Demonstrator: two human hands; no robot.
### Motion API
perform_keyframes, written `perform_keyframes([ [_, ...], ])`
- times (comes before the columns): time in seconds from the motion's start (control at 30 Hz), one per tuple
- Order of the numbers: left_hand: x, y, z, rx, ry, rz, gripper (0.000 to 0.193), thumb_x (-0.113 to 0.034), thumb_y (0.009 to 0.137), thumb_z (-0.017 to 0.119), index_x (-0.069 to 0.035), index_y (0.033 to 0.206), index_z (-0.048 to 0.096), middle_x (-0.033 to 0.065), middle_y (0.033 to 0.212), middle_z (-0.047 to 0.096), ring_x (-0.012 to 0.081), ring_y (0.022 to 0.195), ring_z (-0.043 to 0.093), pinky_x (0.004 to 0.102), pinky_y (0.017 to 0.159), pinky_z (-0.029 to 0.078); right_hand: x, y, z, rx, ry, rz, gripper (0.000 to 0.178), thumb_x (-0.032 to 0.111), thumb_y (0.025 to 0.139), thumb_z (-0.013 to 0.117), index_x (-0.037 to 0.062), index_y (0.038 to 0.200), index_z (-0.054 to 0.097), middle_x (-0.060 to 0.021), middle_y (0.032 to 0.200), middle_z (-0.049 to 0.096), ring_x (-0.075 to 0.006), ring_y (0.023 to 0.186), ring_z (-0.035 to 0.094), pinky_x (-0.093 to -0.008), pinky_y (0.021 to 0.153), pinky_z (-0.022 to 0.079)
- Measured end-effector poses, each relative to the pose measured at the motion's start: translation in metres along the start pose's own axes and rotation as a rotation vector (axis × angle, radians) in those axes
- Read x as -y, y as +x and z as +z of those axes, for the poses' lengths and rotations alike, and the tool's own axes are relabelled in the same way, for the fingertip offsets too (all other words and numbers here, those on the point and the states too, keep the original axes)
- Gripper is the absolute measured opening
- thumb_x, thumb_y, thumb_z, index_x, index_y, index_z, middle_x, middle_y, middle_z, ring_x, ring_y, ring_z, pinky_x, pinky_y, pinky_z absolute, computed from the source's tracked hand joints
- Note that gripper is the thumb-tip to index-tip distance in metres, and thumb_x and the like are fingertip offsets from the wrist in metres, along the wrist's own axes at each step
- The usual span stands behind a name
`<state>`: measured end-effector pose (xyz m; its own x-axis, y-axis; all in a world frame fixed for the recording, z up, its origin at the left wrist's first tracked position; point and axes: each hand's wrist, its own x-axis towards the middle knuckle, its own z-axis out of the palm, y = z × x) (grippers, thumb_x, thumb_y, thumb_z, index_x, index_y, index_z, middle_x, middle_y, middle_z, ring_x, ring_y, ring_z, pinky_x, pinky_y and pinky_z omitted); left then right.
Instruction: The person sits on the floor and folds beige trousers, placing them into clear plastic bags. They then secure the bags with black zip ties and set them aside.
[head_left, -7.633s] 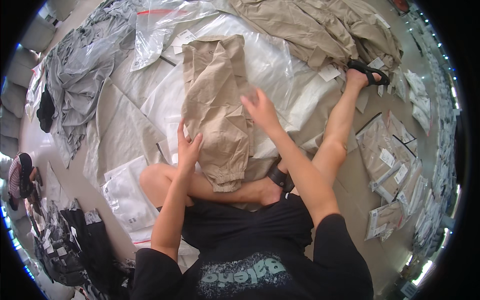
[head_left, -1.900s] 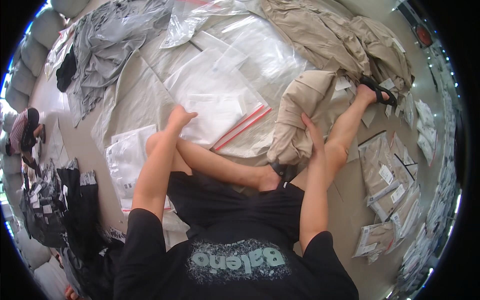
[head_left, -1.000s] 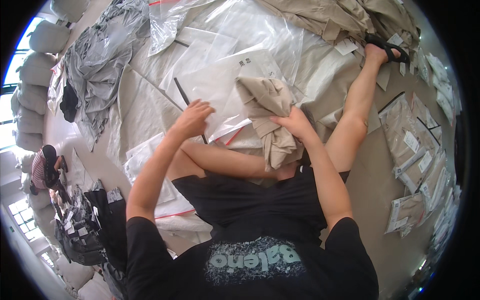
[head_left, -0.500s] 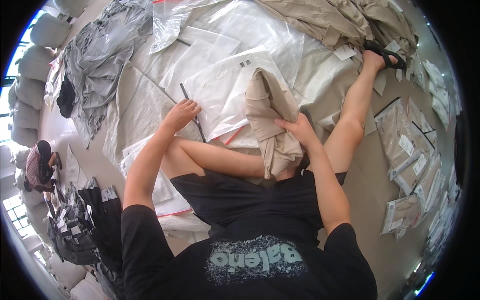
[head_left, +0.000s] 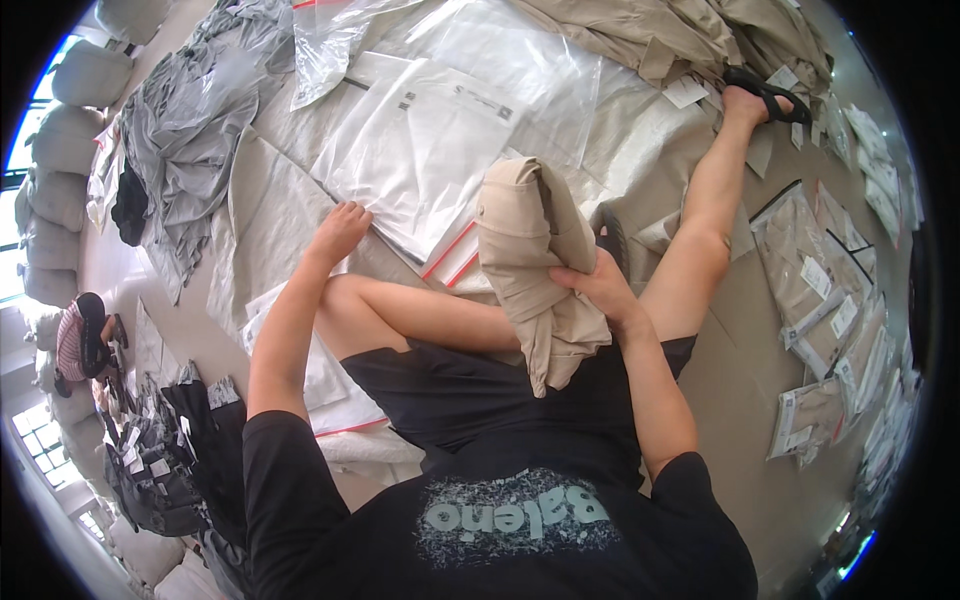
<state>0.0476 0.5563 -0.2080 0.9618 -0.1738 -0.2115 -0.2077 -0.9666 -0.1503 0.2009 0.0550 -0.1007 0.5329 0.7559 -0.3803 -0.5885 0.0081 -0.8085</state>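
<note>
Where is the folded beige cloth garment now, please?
In the head view, the beige garment is near centre, in the right hand, right of a translucent white plastic bag.

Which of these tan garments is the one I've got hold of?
The folded bundle, clasped in your right hand. The other tan ones lie in a loose heap by your outstretched foot or inside clear bags at right.

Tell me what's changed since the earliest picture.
The beige garment, laid out lengthwise then, is now a bundle, shifted right and nearer. The right hand, free then, grips it. The left hand has moved left, to the edge of the clear bag; whether it grips is unclear. The grey pile and beige pile stayed put.
</note>
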Motion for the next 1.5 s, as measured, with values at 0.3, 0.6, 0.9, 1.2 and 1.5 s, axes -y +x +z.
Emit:
perform_keyframes([
  [0.3, -0.083, 0.066, -0.050, 0.107, -1.185, -0.380, 0.028, -0.027, 0.102, 0.076, -0.002, 0.091, 0.070, -0.0011, 0.073, 0.061, 0.0105, 0.069, 0.051, 0.0328, 0.064, 0.045, 0.011, -0.012, -0.017, 0.024, -0.081, -0.027, 0.055, 0.004, 0.095, 0.081, -0.0016, 0.146, 0.062, -0.0067, 0.138, 0.070, -0.0146, 0.125, 0.063, -0.0324, 0.110, 0.050],
  [0.6, -0.176, 0.100, -0.048, 0.340, -1.638, -0.266, 0.035, -0.013, 0.099, 0.071, -0.006, 0.133, 0.074, 0.0064, 0.110, 0.078, 0.0218, 0.093, 0.074, 0.0361, 0.089, 0.058, 0.031, -0.014, -0.005, 0.172, -0.353, 0.016, 0.057, 0.007, 0.091, 0.086, -0.0029, 0.142, 0.062, -0.0083, 0.133, 0.073, -0.0137, 0.123, 0.065, -0.0316, 0.108, 0.051],
  [0.9, -0.180, 0.089, -0.083, -0.081, -1.582, -0.184, 0.025, -0.001, 0.099, 0.069, -0.004, 0.122, 0.075, 0.0096, 0.105, 0.077, 0.0201, 0.098, 0.074, 0.0369, 0.095, 0.059, 0.024, -0.017, 0.012, 0.340, -0.387, 0.126, 0.060, 0.010, 0.088, 0.087, -0.0044, 0.141, 0.061, -0.0125, 0.131, 0.074, -0.0177, 0.121, 0.067, -0.0326, 0.107, 0.052],
  [1.2, -0.188, 0.079, -0.022, -0.026, -1.859, -0.203, 0.028, -0.002, 0.095, 0.075, 0.002, 0.123, 0.072, 0.0113, 0.107, 0.077, 0.0161, 0.093, 0.074, 0.0318, 0.081, 0.061, 0.002, -0.011, 0.013, 0.328, -0.520, 0.113, 0.060, 0.019, 0.088, 0.088, -0.0048, 0.137, 0.063, -0.0150, 0.128, 0.075, -0.0204, 0.119, 0.069, -0.0338, 0.105, 0.053],
  [1.5, -0.149, 0.104, -0.063, -0.166, -1.766, -0.504, 0.023, -0.003, 0.100, 0.068, -0.007, 0.117, 0.083, -0.0063, 0.073, 0.053, 0.0050, 0.062, 0.042, 0.0263, 0.056, 0.035, 0.002, -0.003, 0.022, 0.351, -0.711, 0.140, 0.061, 0.023, 0.087, 0.088, -0.0045, 0.136, 0.064, -0.0179, 0.127, 0.075, -0.0243, 0.120, 0.070, -0.0359, 0.105, 0.053],
])
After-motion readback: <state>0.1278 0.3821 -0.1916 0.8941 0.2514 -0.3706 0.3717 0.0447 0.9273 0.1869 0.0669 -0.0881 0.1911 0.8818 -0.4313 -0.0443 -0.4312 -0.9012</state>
